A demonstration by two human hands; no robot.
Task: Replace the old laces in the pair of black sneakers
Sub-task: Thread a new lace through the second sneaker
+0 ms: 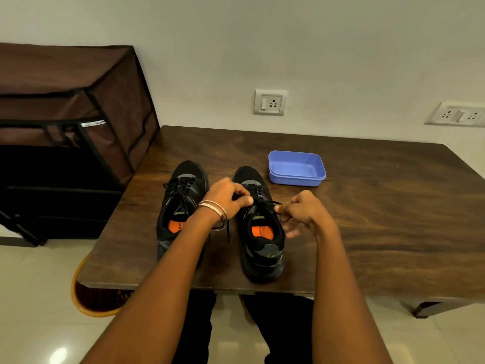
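Wooden table (367,206) carries both sneakers near its front edge; left hand (228,199) and right hand (301,211) pinch the right sneaker's (262,248) lace (265,204). Pull ends outward evenly, steadily.

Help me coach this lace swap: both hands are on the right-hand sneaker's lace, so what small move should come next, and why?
Probably pull the two ends apart to undo the bow. The left hand and right hand each pinch the black lace of the right-hand sneaker, which is still fully laced, as is the left-hand sneaker.
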